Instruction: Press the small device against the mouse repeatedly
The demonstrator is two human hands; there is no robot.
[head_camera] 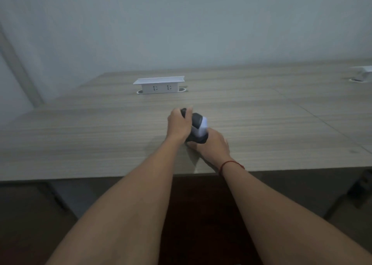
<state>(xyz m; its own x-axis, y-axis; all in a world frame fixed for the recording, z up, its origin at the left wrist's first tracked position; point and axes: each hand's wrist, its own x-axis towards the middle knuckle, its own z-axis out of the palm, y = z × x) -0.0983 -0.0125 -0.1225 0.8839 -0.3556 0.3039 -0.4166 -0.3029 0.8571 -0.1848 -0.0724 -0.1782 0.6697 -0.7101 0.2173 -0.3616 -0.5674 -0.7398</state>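
1. Right now both hands meet on one dark object (196, 124) with a white band, sitting on the wooden table (100, 140) a little right of centre and a short way in from the near edge.

2. Left hand (179, 124) is curled over the object's far-left end, fingers wrapped across the top, thumb side up. That is a firm hold on the far part.

3. Right hand (211, 146) clamps the near-right end from below and behind, its fingers tucked under the dark base. A red string bracelet (231, 164) rings that wrist.

4. Long axis: the object runs diagonally, from far-left to near-right, so the two hands sit one at each end of it, left farther out, right closer to the body.

5. White band shows between the two hands, touching both; whether it is a separate part or one piece with the dark body, I cannot tell, the picture is soft.

6. Neither hand is nearer in reach terms, since both already grip it; the forearms converge on it from the near edge.

7. Farther back, well apart from the hands, a white socket box (159, 85) stands raised from the table, straight beyond the object and slightly left.
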